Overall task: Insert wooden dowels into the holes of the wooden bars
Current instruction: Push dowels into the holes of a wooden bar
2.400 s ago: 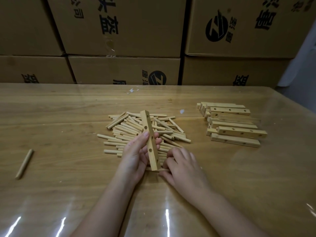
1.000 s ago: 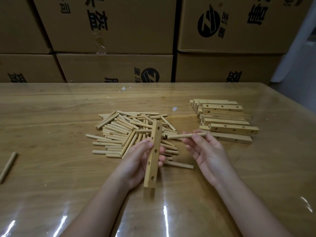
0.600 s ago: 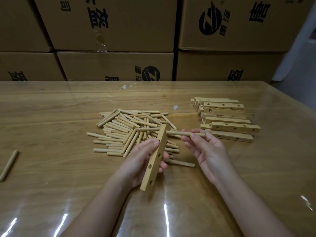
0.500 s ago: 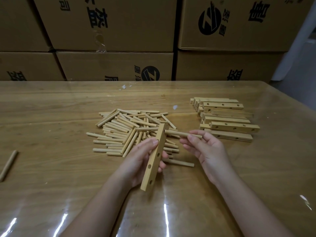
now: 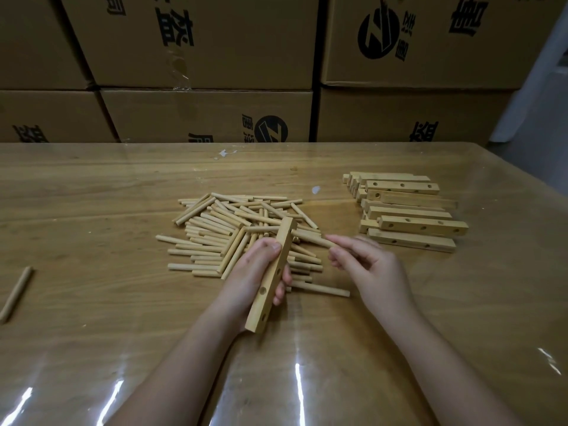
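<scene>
- wooden bar [image 5: 272, 272] is being held above the table [image 5: 92, 195] in front of the person, tilting so that its far end is hanging over the dowel pile [image 5: 227, 232] and its near end is pointing back toward the person.
- left hand [image 5: 255, 272] is gripping the bar round its middle, the thumb lying along the left face and the fingers curling round the right side.
- three holes are showing along the lower half of the bar's right face.
- right hand [image 5: 372, 269] is pinching a dowel [image 5: 313, 238] between thumb and fingertips.
- this dowel is lying roughly level, its left end meeting the bar's right face near the top; how far it is sitting in a hole cannot be told.
- stack of drilled bars [image 5: 405, 210] is lying on the table to the right, apart from both hands.
- stray dowel [image 5: 17, 293] is lying near the table's left edge, well apart from the pile.
- printed cardboard boxes [image 5: 196, 41] are standing stacked behind the table.
</scene>
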The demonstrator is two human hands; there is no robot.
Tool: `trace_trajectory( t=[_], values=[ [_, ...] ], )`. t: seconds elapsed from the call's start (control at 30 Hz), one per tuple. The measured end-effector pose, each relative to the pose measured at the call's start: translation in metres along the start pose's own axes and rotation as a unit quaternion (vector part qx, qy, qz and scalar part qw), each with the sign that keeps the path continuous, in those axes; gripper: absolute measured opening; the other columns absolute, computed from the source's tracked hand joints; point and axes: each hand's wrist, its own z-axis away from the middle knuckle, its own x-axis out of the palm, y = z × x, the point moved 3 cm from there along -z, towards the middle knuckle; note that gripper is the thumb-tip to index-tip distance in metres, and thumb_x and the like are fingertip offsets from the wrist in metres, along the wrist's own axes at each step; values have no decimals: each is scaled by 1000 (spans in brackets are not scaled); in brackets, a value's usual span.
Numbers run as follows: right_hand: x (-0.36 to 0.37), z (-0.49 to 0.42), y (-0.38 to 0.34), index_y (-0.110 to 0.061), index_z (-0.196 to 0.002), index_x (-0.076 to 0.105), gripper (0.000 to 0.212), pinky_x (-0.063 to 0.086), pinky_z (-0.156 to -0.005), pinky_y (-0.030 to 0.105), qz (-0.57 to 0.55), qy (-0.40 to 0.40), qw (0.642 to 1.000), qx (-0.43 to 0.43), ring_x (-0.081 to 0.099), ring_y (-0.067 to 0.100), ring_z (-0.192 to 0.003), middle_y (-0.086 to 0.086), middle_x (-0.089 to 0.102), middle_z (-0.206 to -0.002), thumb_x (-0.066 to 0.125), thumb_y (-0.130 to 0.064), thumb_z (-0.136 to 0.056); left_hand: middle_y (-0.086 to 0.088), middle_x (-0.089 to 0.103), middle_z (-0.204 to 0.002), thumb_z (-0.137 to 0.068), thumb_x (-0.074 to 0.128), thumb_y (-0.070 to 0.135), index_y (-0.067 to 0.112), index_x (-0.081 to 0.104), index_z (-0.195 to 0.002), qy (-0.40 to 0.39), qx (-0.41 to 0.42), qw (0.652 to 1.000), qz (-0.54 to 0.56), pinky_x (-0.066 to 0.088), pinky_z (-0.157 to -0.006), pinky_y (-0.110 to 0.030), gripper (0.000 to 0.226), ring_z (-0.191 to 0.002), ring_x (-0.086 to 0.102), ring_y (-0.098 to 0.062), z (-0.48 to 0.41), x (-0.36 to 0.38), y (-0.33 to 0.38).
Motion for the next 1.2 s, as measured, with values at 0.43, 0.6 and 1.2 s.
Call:
trace_trajectory(
  t=[0.43, 0.6, 1.2],
  values=[
    [-7, -4, -9, -13, -103, 71, 22, 46, -73, 11, 167, 55, 973, -152, 58, 2, -85, -8, 66, -91, 66, -6, -83, -11, 64, -70, -80, 61, 38, 23, 62, -93, 19, 3, 1000, 13, 49, -45, -27, 21, -50, 58, -18, -1, 8, -4],
    [-7, -3, -9, -11, -102, 72, 22, 51, -71, 25, 189, 63, 965, -173, 63, 10, -82, -2, 69, -91, 67, -3, -83, -9, 61, -64, -83, 56, 34, 16, 55, -110, 29, 7, 1000, -9, 45, -41, -24, 32, -45, 52, -15, 0, 14, -2],
    [-8, -6, -9, -8, -103, 70, 19, 45, -67, 21, 205, 49, 965, -156, 61, 14, -79, 1, 67, -88, 62, -4, -86, -12, 63, -71, -95, 48, 26, 17, 57, -118, 16, -6, 999, -40, 48, -46, -24, 26, -49, 54, -16, 1, 16, -1]
  ],
)
